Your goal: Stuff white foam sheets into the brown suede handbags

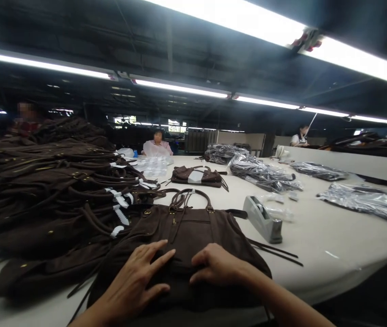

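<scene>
A dark brown handbag (193, 231) lies before me on the table, its two looped handles pointing away. My left hand (139, 272) rests on the left part of its front, fingers spread and thumb apart. On the right part, my right hand (215, 265) has its fingers curled against the fabric, with dark cloth showing between thumb and forefinger. A zip pull (174, 220) hangs near the bag's top edge. Thin dark straps (275, 250) trail out from its right side.
Brown handbags with white-wrapped handles are heaped (43, 195) at left. A grey tape dispenser (263, 220) stands right of my bag. Beyond lie another brown bag (196, 176) with a white band and plastic-wrapped bags (264, 172). A person (158, 144) is at the far side.
</scene>
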